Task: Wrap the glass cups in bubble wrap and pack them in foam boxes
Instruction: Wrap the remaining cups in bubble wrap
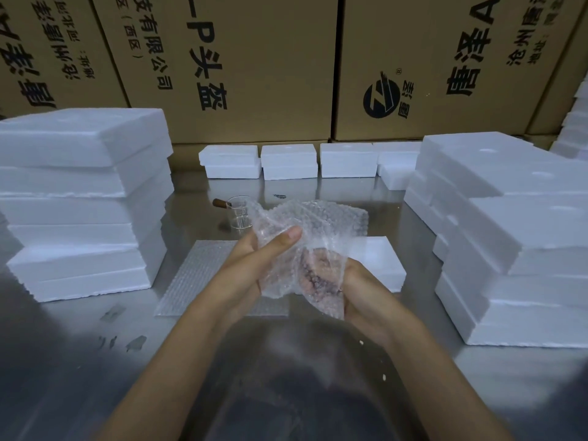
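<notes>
Both hands hold a crumpled sheet of bubble wrap [310, 230] above the steel table. My left hand [254, 259] grips its left side, thumb laid across the front. My right hand [359, 288] cups the lower right part from beneath. Whatever is inside the wrap is hidden. A bare glass cup [239, 214] with a wooden handle stands upright on the table just behind the wrap, to the left. Flat sheets of bubble wrap [197, 278] lie on the table under my left forearm. A single white foam box [381, 262] sits behind my right hand.
Tall stacks of foam boxes stand at the left [82, 202] and right [509, 237]. A row of small closed foam boxes [289, 162] lines the back, in front of big printed cardboard cartons [222, 58]. The steel table [79, 361] reflects light.
</notes>
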